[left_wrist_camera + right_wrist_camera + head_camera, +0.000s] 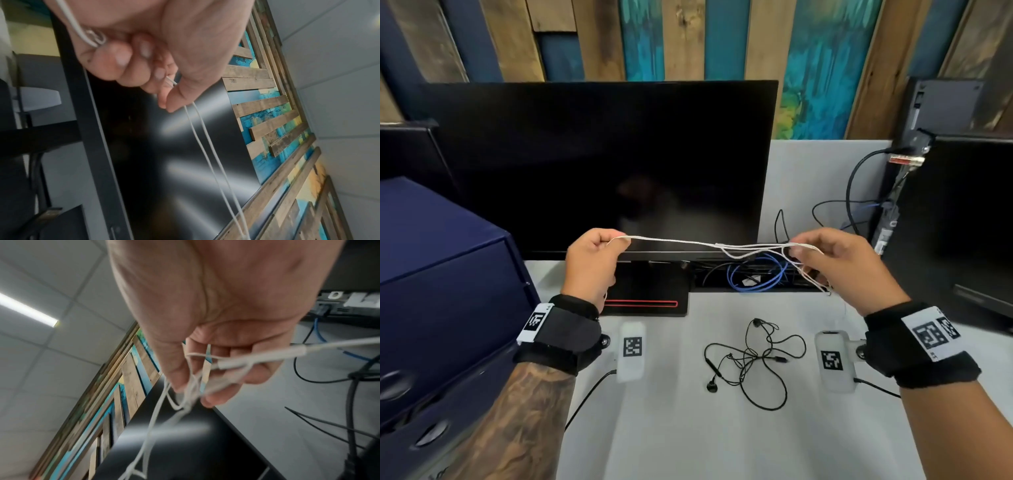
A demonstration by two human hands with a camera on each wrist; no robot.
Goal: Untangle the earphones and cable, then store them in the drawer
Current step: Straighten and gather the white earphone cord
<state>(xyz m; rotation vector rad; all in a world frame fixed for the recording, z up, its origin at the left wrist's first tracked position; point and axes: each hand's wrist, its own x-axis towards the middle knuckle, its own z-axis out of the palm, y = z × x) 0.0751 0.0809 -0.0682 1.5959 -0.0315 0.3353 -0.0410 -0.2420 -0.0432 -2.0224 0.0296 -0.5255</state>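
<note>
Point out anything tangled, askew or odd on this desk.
The black earphones lie knotted in a loose heap on the desk. The white cable, stretched between left hand and right hand, bunches in loops near the right fingers.

Your left hand (594, 265) is raised at about 10 o'clock, fingers (123, 65) curled into a fist with the thumb pinching. Your right hand (839, 267) is level with it at 2 o'clock, fingers (257, 374) loosely curled, thumb pressed against them. Both wrists wear black straps.
</note>
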